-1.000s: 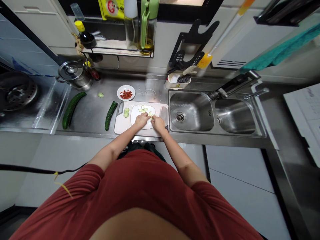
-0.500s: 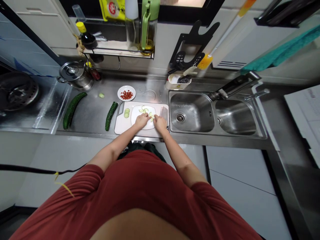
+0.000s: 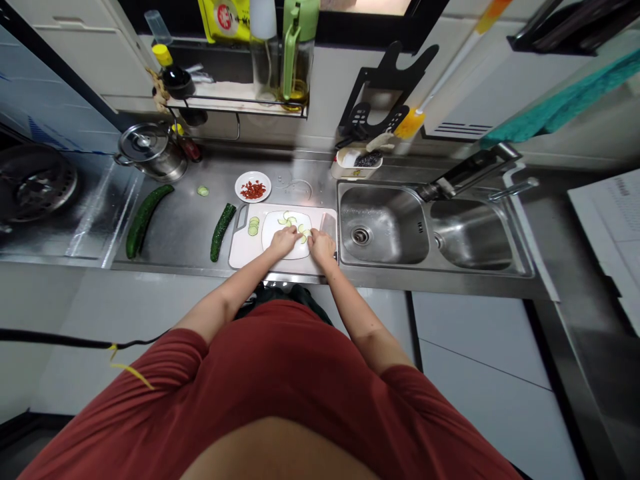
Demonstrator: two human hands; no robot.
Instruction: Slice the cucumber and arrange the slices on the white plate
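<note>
A square white plate (image 3: 273, 248) lies on a pale cutting board (image 3: 243, 257), with several thin cucumber slices (image 3: 287, 219) laid in a curve on it. My left hand (image 3: 284, 241) reaches over the middle of the plate, its fingers closed at the tips against a slice. At the plate's right edge my right hand (image 3: 323, 247) pinches a pale green slice (image 3: 305, 231). A short stack of cucumber rounds (image 3: 254, 227) rests on the board's left part. A knife's wide blade (image 3: 329, 225) lies on the right part, its handle partly hidden by my right hand.
A cut cucumber (image 3: 223, 232) and a whole cucumber (image 3: 145, 220) lie left of the board. Behind it stands a round plate (image 3: 253, 175) of chopped red pieces. A lidded pot (image 3: 153, 157) is at the back left. The double sink (image 3: 383, 260) adjoins on the right.
My right hand has shifted very slightly right. The left hand stays almost in place, and the plate and board have not moved.
</note>
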